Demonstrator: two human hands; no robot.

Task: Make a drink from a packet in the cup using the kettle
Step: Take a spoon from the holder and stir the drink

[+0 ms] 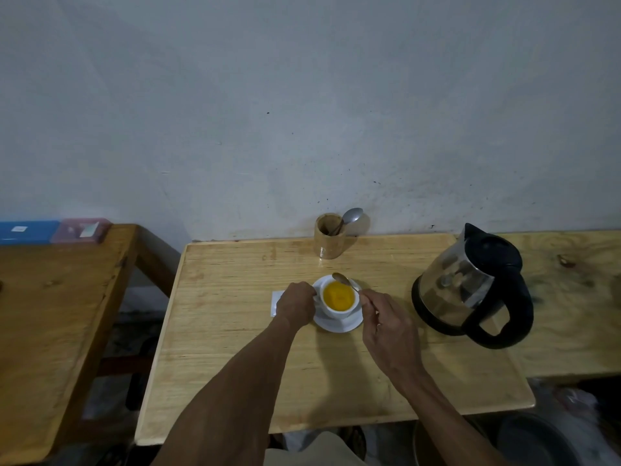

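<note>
White cup [337, 299] on its saucer [339, 324], mid tabletop [235, 331], already full of orange drink. Left hand [295, 304] at cup's 9 o'clock, fingers clenched at its side, likely on the handle, which is hidden. Right hand [386, 331] at 4 o'clock, fingers pinching a teaspoon [342, 280], bowl lifted over the rim at 12. Kettle [470, 287] stands at 3 o'clock, well apart. White packet [276, 302] lies flat at 9, under the left hand. Powder and water look done; stirring ending or just finished.
</note>
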